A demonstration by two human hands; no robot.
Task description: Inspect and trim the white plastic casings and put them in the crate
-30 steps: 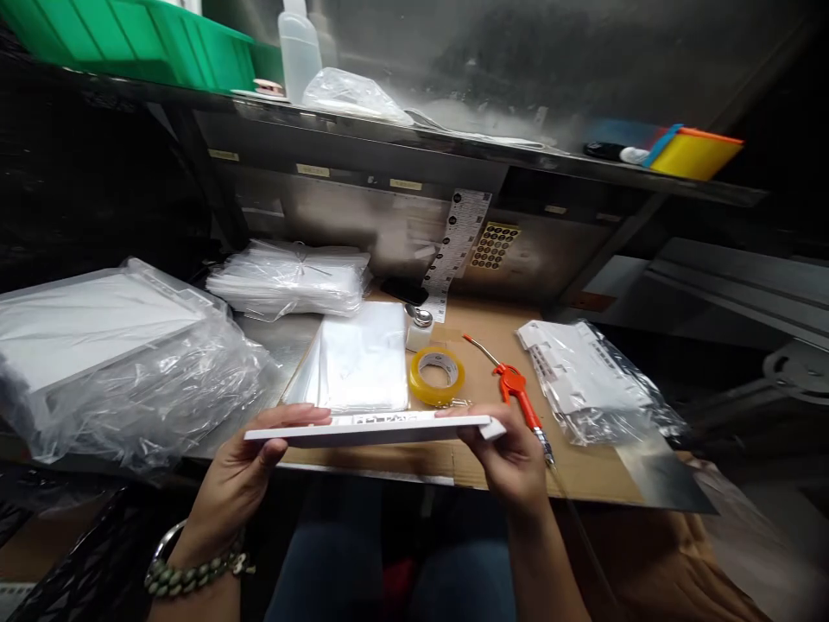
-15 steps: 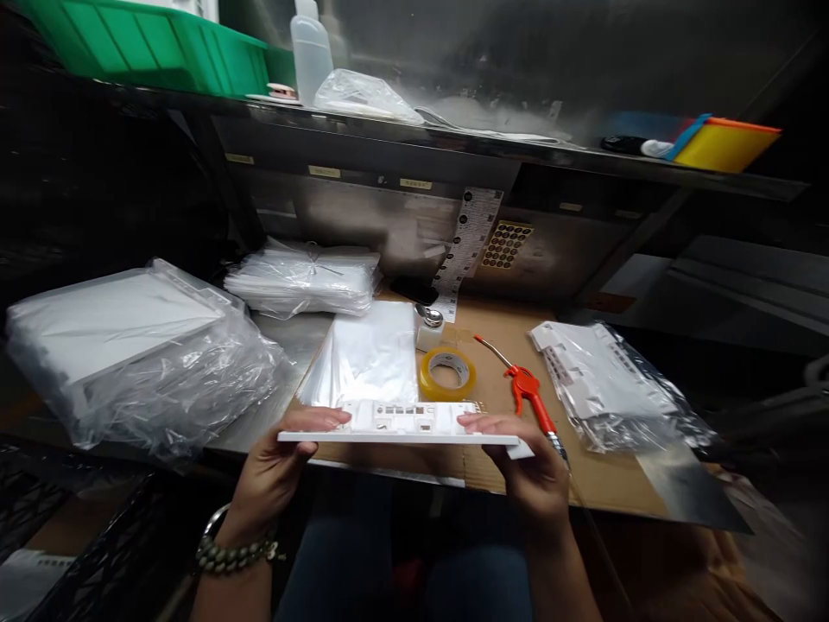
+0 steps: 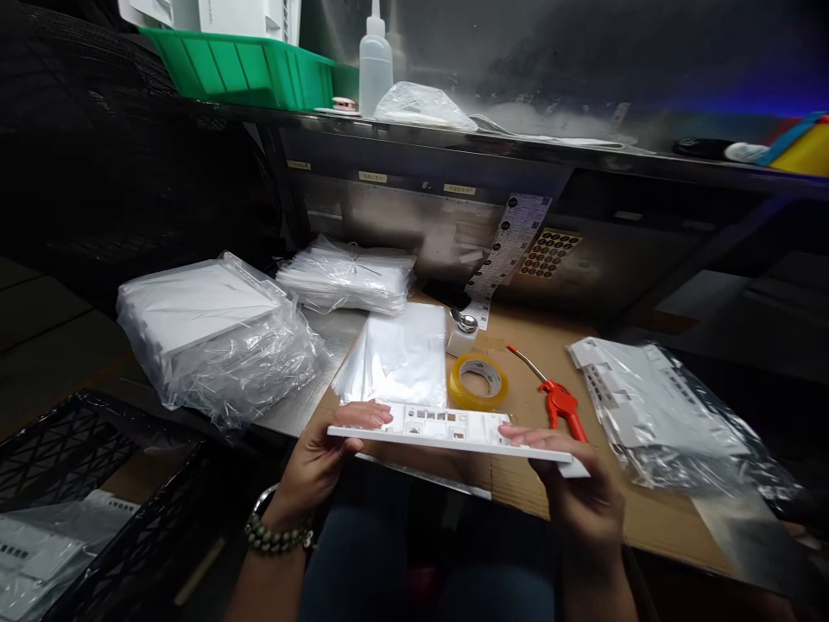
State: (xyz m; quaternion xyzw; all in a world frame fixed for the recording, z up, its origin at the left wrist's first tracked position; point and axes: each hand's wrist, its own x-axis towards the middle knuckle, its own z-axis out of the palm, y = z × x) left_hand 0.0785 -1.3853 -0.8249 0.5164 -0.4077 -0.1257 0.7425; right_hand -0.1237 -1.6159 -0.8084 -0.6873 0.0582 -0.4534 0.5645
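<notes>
Cardboard-covered bench (image 3: 518, 492) across the middle of the frame, bagged white panels (image 3: 207, 333) at left, your flat white plastic panel (image 3: 453, 429) low centre, your left hand (image 3: 317, 458) and right hand (image 3: 583, 497) clamped on its ends, tape roll (image 3: 478, 381) just behind, red air gun (image 3: 558, 400) to its right.

The yellow box (image 3: 806, 149) is cut off by the right edge.

The white panel (image 3: 453, 429) at lower centre looks like matt, smooth plastic. Glossy, crinkled clear plastic bags (image 3: 220, 345) lie left of it. The table (image 3: 648, 510) is covered in rough brown cardboard beside dull metal.
</notes>
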